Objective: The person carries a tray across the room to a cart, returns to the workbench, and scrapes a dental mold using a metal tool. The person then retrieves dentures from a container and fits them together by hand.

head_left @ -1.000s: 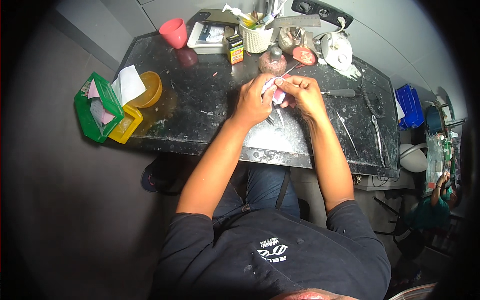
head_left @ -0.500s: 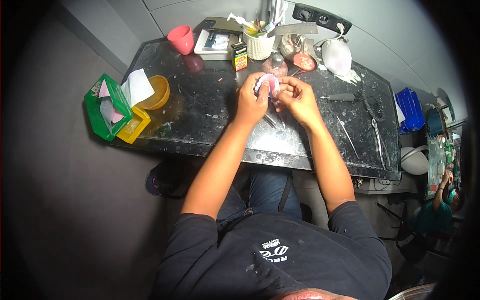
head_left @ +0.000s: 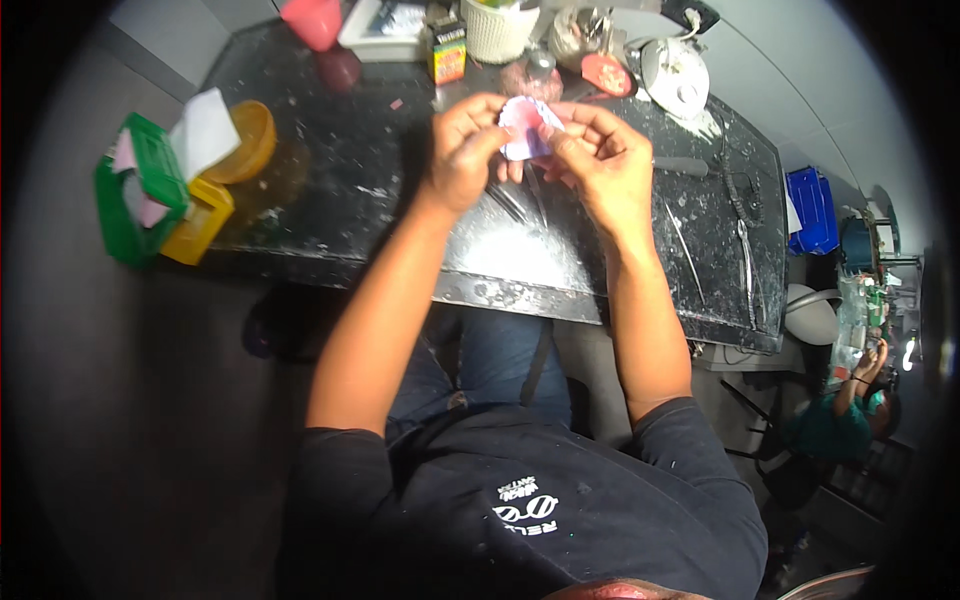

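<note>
Both hands hold a small dental cast [head_left: 524, 148] above the desk. It is pale lilac, with a pink layer [head_left: 522, 118] in its arch. My left hand [head_left: 463, 155] grips its left side, thumb pressed toward the cast's face. At the right edge, my right hand [head_left: 612, 165] holds it with thumb and fingers, the thumb lying near the pink area. Some fingers are hidden behind the cast. Just below the hands, slim metal tools [head_left: 507, 203] lie on the desk.
On the black, dusty desk [head_left: 340, 215] stand a pink cup [head_left: 315, 22], a small box [head_left: 447, 52] and a white holder [head_left: 495, 32] at the back. Green [head_left: 160, 185] and yellow [head_left: 200, 222] bins are left; a handpiece [head_left: 680, 166] lies right. A person [head_left: 835, 425] works far right.
My view has shifted, so the desk things sit higher and further left. The cast has turned in my hands and shows more of its face. Both hands still hold it.
</note>
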The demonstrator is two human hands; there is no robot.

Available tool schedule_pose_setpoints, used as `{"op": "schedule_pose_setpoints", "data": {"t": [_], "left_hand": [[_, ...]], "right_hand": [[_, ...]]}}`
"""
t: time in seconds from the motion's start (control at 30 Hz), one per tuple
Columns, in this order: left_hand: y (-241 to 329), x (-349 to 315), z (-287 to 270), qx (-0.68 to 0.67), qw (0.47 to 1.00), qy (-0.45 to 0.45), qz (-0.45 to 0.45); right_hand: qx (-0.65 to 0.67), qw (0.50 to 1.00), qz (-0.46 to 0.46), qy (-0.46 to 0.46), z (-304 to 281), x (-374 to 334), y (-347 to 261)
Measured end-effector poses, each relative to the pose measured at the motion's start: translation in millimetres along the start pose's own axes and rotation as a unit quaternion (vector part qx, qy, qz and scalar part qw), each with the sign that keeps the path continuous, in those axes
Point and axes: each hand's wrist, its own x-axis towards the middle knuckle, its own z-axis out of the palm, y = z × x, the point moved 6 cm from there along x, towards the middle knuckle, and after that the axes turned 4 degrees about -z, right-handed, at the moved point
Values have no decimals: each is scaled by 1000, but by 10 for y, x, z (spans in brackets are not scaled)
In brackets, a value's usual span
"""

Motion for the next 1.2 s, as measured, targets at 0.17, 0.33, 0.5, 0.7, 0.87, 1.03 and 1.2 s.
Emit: {"op": "schedule_pose_setpoints", "data": {"t": [0.17,0.33,0.5,0.7,0.87,1.03,1.2], "left_hand": [[92,-7,35,-67,996,-52,-15],[102,-29,90,-97,990,-94,-31],[100,-7,87,-79,992,-90,-31],[127,15,73,-82,992,-91,0],[178,3,69,-87,991,-95,22],[147,-15,58,-85,993,-83,3],[156,-3,66,-83,992,-97,1]], "right_hand": [[14,999,-45,14,30,-65,-174],[9,992,-122,12,20,-116,-261],[-33,988,-151,25,23,-157,-347],[-43,983,-179,19,26,-176,-389],[-39,984,-176,9,66,-182,-406],[-35,984,-171,16,50,-172,-373],[-27,986,-162,23,42,-154,-347]]}}
